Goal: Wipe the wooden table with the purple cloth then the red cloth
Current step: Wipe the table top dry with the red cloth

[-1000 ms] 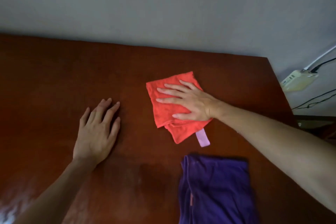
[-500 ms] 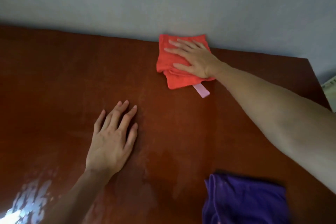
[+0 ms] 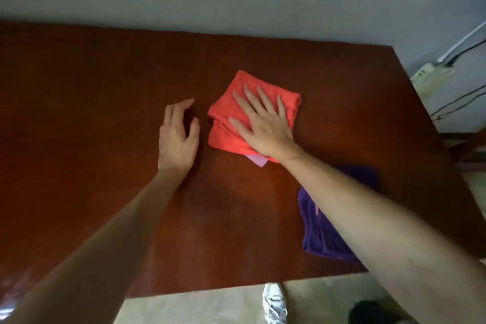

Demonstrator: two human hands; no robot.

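Note:
The folded red cloth (image 3: pixel 226 137) lies on the dark wooden table (image 3: pixel 79 113), right of centre. My right hand (image 3: pixel 263 126) lies flat on it, fingers spread, palm pressing it onto the wood. A pink tag (image 3: pixel 257 160) sticks out from under the cloth's near edge. My left hand (image 3: pixel 177 137) is just left of the cloth, empty, with its fingers loosely curved over the table. The purple cloth (image 3: pixel 315 234) lies crumpled near the table's front right corner, partly hidden by my right forearm.
A grey wall runs behind the table's far edge. A white power strip (image 3: pixel 431 79) with cables sits beyond the right edge. Below the front edge I see pale floor and a white shoe (image 3: pixel 274 305).
My right hand has dragged the red cloth back from the far edge toward the table's middle. My left hand now sits close beside the cloth, fingers more curled.

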